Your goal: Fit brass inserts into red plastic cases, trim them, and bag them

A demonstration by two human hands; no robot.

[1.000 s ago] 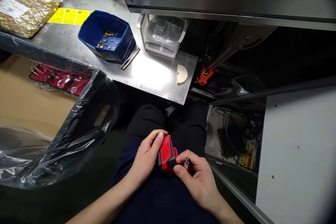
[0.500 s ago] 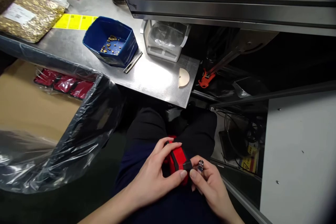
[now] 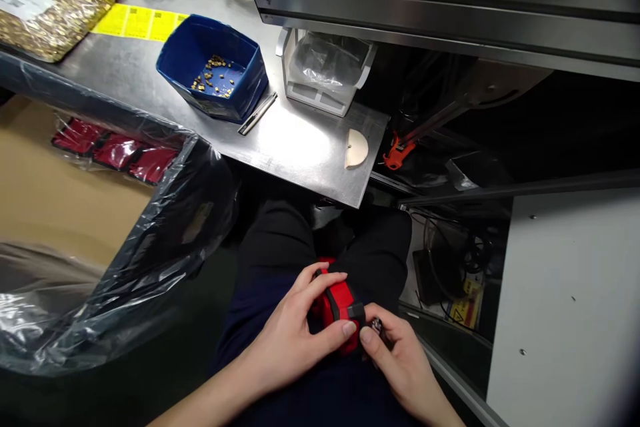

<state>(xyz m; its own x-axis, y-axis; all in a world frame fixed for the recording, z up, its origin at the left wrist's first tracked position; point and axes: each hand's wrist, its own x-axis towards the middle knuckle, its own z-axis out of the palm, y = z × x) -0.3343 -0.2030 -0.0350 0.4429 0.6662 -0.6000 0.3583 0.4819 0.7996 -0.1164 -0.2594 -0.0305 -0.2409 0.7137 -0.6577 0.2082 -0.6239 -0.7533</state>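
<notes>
A small red and black case point(image 3: 342, 299) rests over my lap. My left hand point(image 3: 295, 330) holds it from the left, fingers over its top and thumb on the near side. At the case's right black corner, my right hand point(image 3: 397, 353) has thumb and forefinger pressed close together. A small shiny metal piece point(image 3: 377, 325) shows in the curl of that hand. Whatever lies between the right thumb and forefinger is too small to make out.
A metal table point(image 3: 305, 167) bears a blue bin point(image 3: 241, 90) with small brass parts, a silver pen-like tool point(image 3: 257, 113), a half-round disc point(image 3: 357, 149) and a white holder point(image 3: 320, 101). A plastic-lined box point(image 3: 120, 213) stands left; a white panel point(image 3: 565, 293) is at right.
The view has shifted slightly. My right hand has turned a little, and its metal piece sits slightly further left and shows less. My left hand keeps its hold on the case.
</notes>
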